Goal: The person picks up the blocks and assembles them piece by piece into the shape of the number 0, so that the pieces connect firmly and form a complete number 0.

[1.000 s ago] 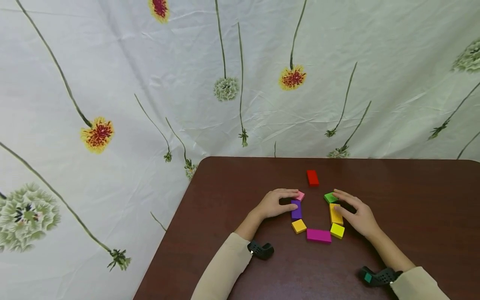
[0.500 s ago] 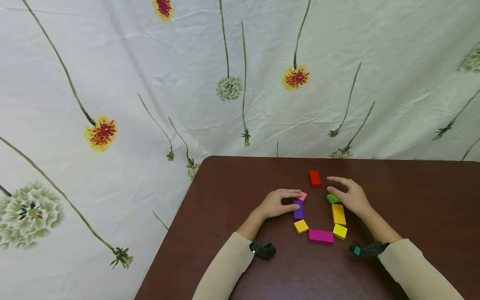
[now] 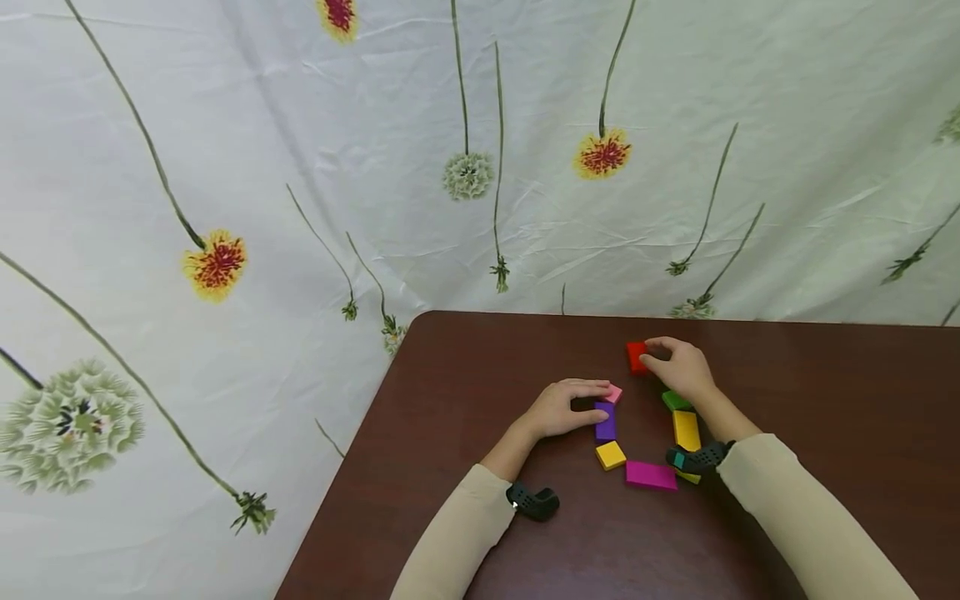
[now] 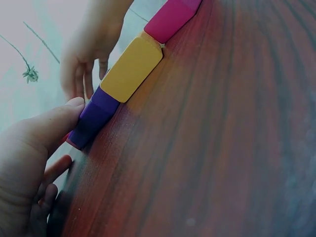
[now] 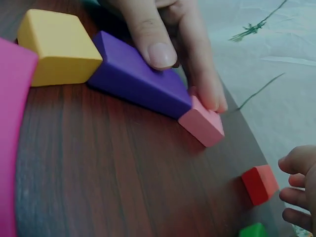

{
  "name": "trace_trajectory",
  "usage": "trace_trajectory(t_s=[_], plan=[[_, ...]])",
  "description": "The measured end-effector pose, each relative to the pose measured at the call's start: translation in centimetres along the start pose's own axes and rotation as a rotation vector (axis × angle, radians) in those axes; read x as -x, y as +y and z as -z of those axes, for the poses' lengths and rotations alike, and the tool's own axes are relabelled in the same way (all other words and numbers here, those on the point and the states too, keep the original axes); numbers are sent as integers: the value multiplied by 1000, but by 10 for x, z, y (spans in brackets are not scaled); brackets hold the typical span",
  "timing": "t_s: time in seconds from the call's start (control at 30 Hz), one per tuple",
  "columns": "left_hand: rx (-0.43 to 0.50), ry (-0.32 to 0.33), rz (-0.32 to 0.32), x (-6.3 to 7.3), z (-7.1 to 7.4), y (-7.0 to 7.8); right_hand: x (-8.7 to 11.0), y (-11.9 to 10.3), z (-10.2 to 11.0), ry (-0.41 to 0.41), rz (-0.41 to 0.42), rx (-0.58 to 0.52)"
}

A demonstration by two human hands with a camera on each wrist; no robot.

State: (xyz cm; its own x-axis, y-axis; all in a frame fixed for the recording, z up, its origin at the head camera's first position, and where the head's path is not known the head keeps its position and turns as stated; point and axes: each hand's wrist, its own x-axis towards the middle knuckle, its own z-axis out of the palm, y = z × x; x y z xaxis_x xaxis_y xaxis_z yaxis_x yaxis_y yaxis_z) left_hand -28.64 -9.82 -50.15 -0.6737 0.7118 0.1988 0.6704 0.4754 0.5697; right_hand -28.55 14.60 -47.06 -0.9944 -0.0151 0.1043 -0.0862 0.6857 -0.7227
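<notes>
My left hand (image 3: 558, 408) rests at the left side of a group of coloured blocks. Its thumb touches the purple block (image 5: 143, 79), while a fingertip lies on the small pink block (image 5: 203, 122). Farther back, my right hand (image 3: 681, 368) reaches to the red block (image 3: 634, 357), thumb and fingers spread at its right side. In the right wrist view a narrow gap shows between those fingertips and the red block (image 5: 259, 185). Below the right hand sits a green block (image 3: 675, 401), partly covered by it.
A yellow-orange block (image 3: 611, 455), a magenta block (image 3: 651, 475), a mostly hidden yellow block (image 3: 688, 478) and a longer yellow-orange block (image 3: 686, 429) continue the curved row on the brown table (image 3: 495, 358). Behind hangs a flowered cloth (image 3: 390, 125).
My right hand has moved from beside the green and long yellow-orange blocks, away and to the left, up to the red block. The left hand stays at the purple and pink blocks.
</notes>
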Motion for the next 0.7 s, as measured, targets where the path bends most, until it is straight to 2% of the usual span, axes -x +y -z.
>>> trace_trajectory(t_s=[0.4, 0.7], plan=[[14, -9, 20, 1, -1, 2, -7, -6, -16, 33, -75, 179], [14, -2, 27, 1, 0, 2, -6, -6, -9, 38, -42, 169]])
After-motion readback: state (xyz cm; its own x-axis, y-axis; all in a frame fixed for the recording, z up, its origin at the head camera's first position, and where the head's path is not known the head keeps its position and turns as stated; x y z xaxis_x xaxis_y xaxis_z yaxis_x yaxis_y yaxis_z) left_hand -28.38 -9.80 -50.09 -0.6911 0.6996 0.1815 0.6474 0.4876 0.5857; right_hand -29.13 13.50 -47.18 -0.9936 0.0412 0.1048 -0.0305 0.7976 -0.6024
